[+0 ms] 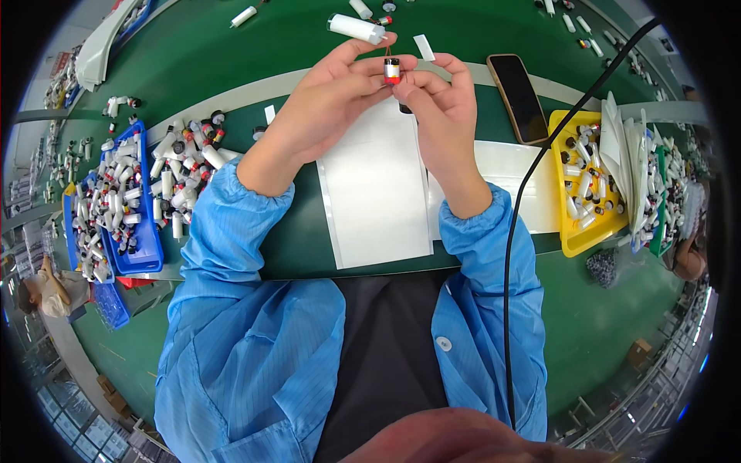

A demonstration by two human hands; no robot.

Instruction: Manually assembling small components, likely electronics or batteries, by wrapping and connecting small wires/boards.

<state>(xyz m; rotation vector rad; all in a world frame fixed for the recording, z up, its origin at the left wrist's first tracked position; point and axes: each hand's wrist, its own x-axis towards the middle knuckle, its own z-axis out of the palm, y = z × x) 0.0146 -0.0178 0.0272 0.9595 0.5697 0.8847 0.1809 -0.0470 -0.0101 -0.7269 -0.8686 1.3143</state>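
Observation:
Between my two hands, above the far part of a white sheet [374,193], is a small cylinder [392,71] with a black end, a white band and a red end. Thin wires rise from its top. My left hand [328,96] pinches it from the left, fingers stretched behind it. My right hand [444,100] closes on its lower right side with thumb and fingers. A small white label strip [424,47] sticks up at my right index fingertip. Just beyond my left fingertips is a white tube [355,28] with a clear end; whether they touch it I cannot tell.
Many white, black and red cylinders [177,170] lie heaped at left beside a blue tray [139,251]. At right are a phone [515,96] and a yellow tray [577,245] of similar parts. A black cable [521,193] hangs across the right side. Loose tubes [243,17] lie farther back.

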